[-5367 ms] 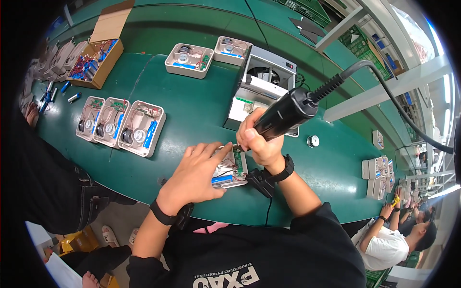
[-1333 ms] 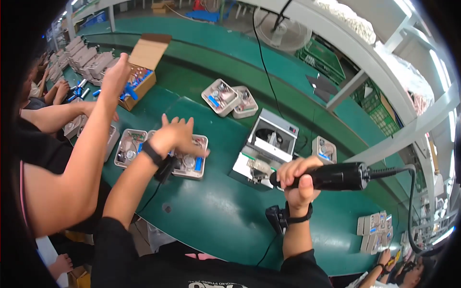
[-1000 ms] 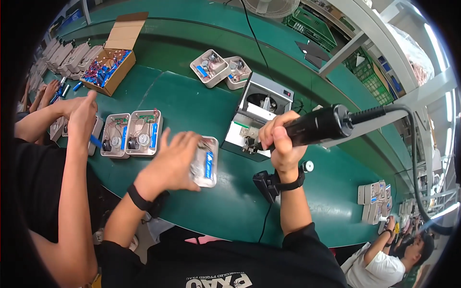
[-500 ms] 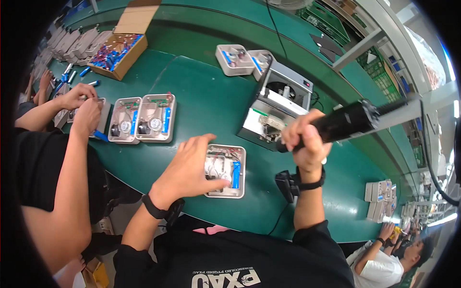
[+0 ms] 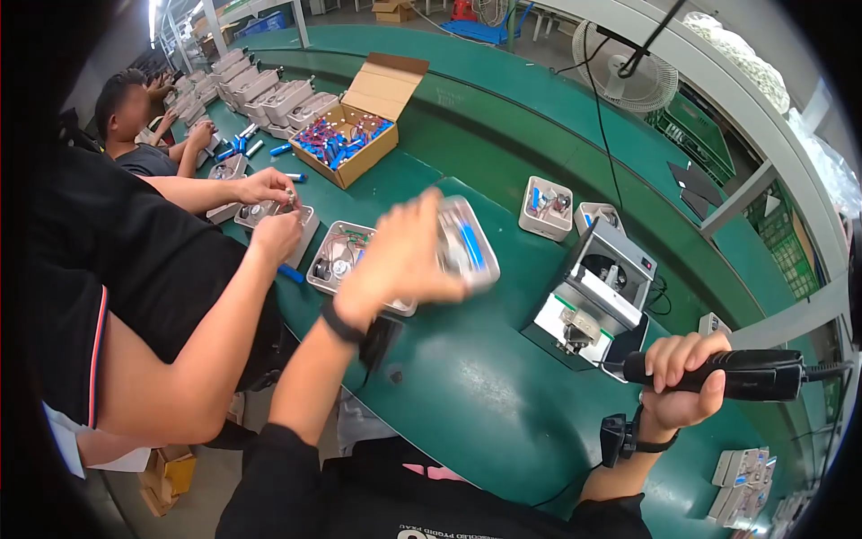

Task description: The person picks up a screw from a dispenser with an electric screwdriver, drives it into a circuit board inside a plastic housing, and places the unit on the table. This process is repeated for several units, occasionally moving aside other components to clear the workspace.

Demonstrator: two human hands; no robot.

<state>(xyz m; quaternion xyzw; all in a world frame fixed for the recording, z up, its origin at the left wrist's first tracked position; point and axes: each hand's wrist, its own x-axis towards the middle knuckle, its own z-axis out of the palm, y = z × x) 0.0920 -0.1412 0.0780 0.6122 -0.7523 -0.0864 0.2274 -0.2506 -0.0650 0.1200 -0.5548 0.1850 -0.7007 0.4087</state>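
My left hand (image 5: 400, 256), blurred by motion, grips a light grey plastic housing (image 5: 486, 260) with thumb and fingers spread across its near-left part. A blue cylindrical battery and wires show inside the housing. Beside it, partly hidden by that hand, are further open housings (image 5: 316, 268) with wires and round parts. On the right, my right hand (image 5: 687, 377) is wrapped round a black electric screwdriver (image 5: 763, 375), held almost level. Its tip points left, at the front of a grey-and-black screw feeder (image 5: 620, 269); whether they touch I cannot tell.
A co-worker's hands (image 5: 274, 229) work on a housing at the left. Behind them stand a cardboard box (image 5: 370, 154) of blue batteries and stacked housings (image 5: 260, 94). Two housings (image 5: 545, 226) sit beyond the feeder, more (image 5: 743, 485) at the far right. A fan (image 5: 628, 76) stands behind.
The view has turned left. My left hand has carried the housing away from the table's near edge, toward the other housings. My right hand has brought the screwdriver down to the feeder's front.
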